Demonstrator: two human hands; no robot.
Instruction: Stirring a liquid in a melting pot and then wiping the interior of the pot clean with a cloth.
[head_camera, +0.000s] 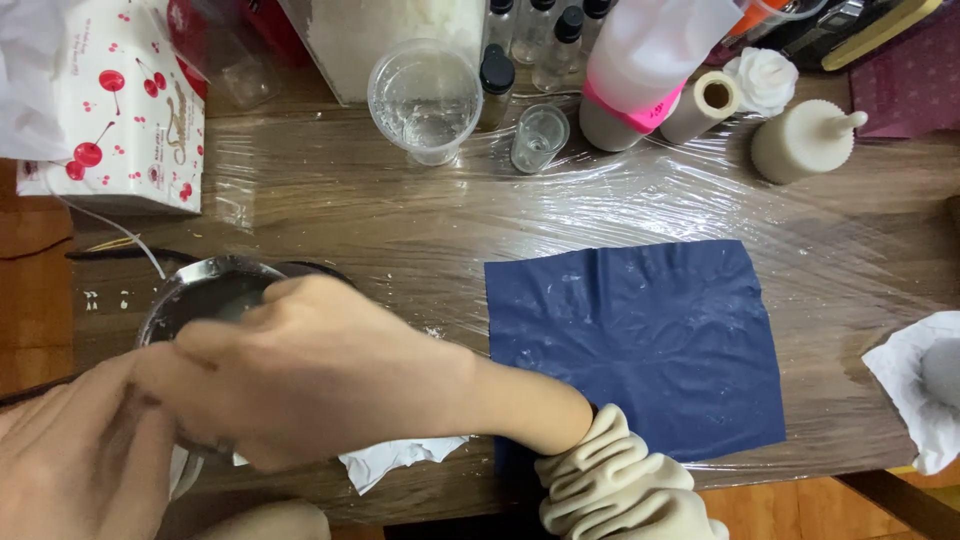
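A metal bowl (205, 290) with pale liquid stands at the table's left. My right hand (320, 370) reaches across from a cream sleeve (610, 480) and lies over the bowl, its fingers curled down around the near rim. My left hand (80, 455) is blurred at the bottom left, pressed against the bowl's near side and touching the right hand's fingers. What it holds is hidden. A crumpled white tissue (385, 460) pokes out from under my right wrist.
A dark blue sheet (650, 340) lies on the film-covered wooden table (330, 200). At the back stand a clear plastic cup (425, 100), a small glass (538, 138), small bottles (497, 75), a pink-banded container (640, 80), a cream candle (800, 140) and a cherry-print box (125, 110). White tissue (920, 385) lies at the right edge.
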